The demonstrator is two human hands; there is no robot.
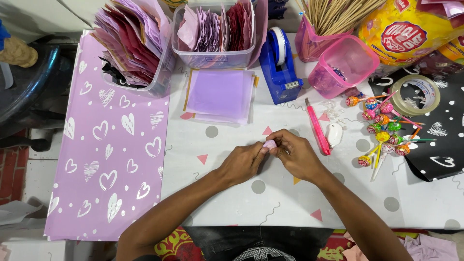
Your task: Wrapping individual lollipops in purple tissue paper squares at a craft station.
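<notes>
So the person has both hands meeting over the middle of the table (270, 193), and between them sits a small pink-lilac piece (269, 144) of something, mostly hidden so hard to say exactly what it is. The left hand (241, 162) is curled with its fingertips pinching the piece from the left, and the right hand (296, 153) is curled over it from the right, fingers pressed on it too, so both are pretty much closed around it. Just right of the right hand lie a pink craft knife (317, 128) and a little white oval thing (334, 134), and further right a pile of wrapped lollipops (384, 130) with sticks pointing all over. Beyond those sits a roll of clear tape (415, 94) on black patterned paper (435, 145). Straight ahead of the hands is a stack of lilac squares (220, 94), with a blue tape dispenser (280, 67) beside it and a clear tub of folded papers (212, 31) behind. Off to the left, well apart, lies a purple sheet with white hearts (111, 145), another tub of folded papers (133, 43) resting on its far end. A pink cup of wooden sticks (316, 34) and an empty pink tub (343, 65) stand ahead to the right.
</notes>
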